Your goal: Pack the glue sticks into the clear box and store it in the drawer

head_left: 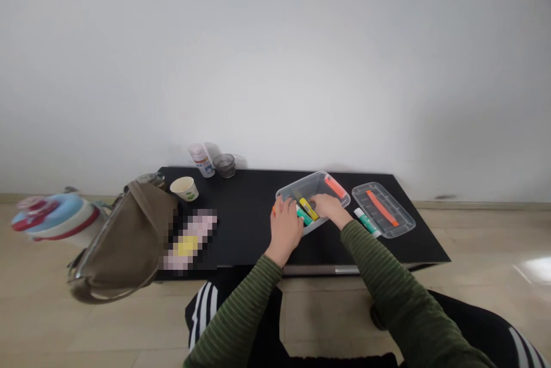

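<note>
Left hand [286, 232] and right hand [329, 207] dip into a clear box [307, 185] holding a yellow tube [309, 209] on a black counter [245, 207], fingers [284, 205] bent, any grip unclear.

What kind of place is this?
Probably a room indoors, maybe in a home or office: a low black table stands by a plain white wall, with a pale floor around it.

I'm noticing black trousers [467, 312], with parallel white stripes [204, 305] running along their outer sides. Above the trousers, long olive-green sleeves [385, 270] are showing, and narrow lighter and darker bands [258, 290] are ringing them throughout.
</note>
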`<state>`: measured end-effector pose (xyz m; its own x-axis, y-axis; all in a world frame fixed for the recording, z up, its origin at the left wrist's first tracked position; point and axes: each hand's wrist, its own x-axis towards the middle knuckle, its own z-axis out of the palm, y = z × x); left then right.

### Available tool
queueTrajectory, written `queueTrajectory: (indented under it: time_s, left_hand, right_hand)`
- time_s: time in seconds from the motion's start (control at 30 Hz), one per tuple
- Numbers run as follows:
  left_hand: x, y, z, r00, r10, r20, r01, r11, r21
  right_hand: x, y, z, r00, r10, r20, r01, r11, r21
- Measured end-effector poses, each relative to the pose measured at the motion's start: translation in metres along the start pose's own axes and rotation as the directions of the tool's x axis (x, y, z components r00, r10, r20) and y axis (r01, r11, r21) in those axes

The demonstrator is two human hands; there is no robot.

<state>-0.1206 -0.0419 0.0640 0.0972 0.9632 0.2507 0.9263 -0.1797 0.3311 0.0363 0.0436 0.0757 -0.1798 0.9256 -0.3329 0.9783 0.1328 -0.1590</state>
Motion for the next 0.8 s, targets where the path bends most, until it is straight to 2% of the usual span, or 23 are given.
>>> queueTrajectory:
  time_s: [0.07,0.1,0.13,0.17,0.23,0.3,0.33,0.37,0.4,0.43,0.47,0.6,0.67,0.73,0.8]
  left_hand:
    - [0.001,0.0,0.0,1.0,0.001,-0.005,-0.001,1.0,-0.003]
    - [0.001,-0.001,0.0,1.0,0.0,-0.008,-0.001,1.0,-0.005]
    - [0.002,-0.001,0.001,1.0,-0.001,-0.009,0.001,1.0,-0.008]
    - [0.002,-0.001,0.001,1.0,-0.003,-0.011,0.002,1.0,-0.011]
    - [0.002,-0.002,0.002,1.0,0.0,-0.014,-0.001,1.0,-0.019]
    - [0.003,-0.003,0.003,1.0,0.009,-0.02,-0.01,1.0,-0.029]
    - [0.003,-0.003,0.003,1.0,0.012,-0.023,-0.013,0.999,-0.034]
    - [0.003,-0.003,0.003,1.0,0.012,-0.024,-0.013,0.999,-0.037]
    - [0.003,-0.003,0.003,1.0,0.01,-0.023,-0.011,0.999,-0.038]
    - [0.003,-0.003,0.003,1.0,0.006,-0.02,-0.007,0.999,-0.037]
    - [0.003,-0.003,0.003,1.0,0.001,-0.018,-0.002,0.999,-0.035]
    - [0.003,-0.001,0.001,1.0,-0.012,-0.011,0.011,1.0,-0.023]
    - [0.003,-0.001,0.001,1.0,-0.009,-0.008,0.009,1.0,-0.017]
    - [0.002,-0.001,0.001,1.0,-0.005,-0.012,0.004,1.0,-0.009]
    - [0.002,-0.001,0.001,1.0,-0.003,-0.016,0.003,1.0,-0.004]
  right_hand:
    - [-0.004,0.002,0.003,0.988,-0.028,-0.152,0.04,0.996,0.076]
    - [-0.006,0.004,0.005,0.963,-0.053,-0.265,0.09,0.987,0.13]
    - [-0.009,0.007,0.008,0.916,-0.077,-0.393,0.159,0.971,0.18]
    - [-0.013,0.012,0.012,0.848,-0.093,-0.522,0.234,0.949,0.211]
    - [-0.022,0.026,0.021,0.673,-0.089,-0.734,0.351,0.912,0.211]
    - [-0.031,0.045,0.034,0.499,-0.034,-0.866,0.378,0.908,0.182]
    - [-0.036,0.056,0.041,0.436,0.001,-0.9,0.363,0.915,0.177]
    - [-0.039,0.068,0.049,0.395,0.032,-0.918,0.333,0.926,0.176]
    - [-0.042,0.08,0.057,0.377,0.059,-0.925,0.291,0.94,0.179]
    - [-0.044,0.092,0.067,0.382,0.076,-0.921,0.241,0.954,0.179]
    - [-0.045,0.103,0.076,0.409,0.083,-0.909,0.185,0.968,0.172]
    - [-0.042,0.135,0.116,0.586,0.099,-0.805,-0.032,0.995,0.099]
    - [-0.039,0.143,0.133,0.651,0.103,-0.752,-0.097,0.994,0.052]
    - [-0.036,0.148,0.146,0.689,0.081,-0.72,-0.122,0.992,-0.005]
    - [-0.035,0.152,0.153,0.7,0.046,-0.713,-0.124,0.991,-0.058]
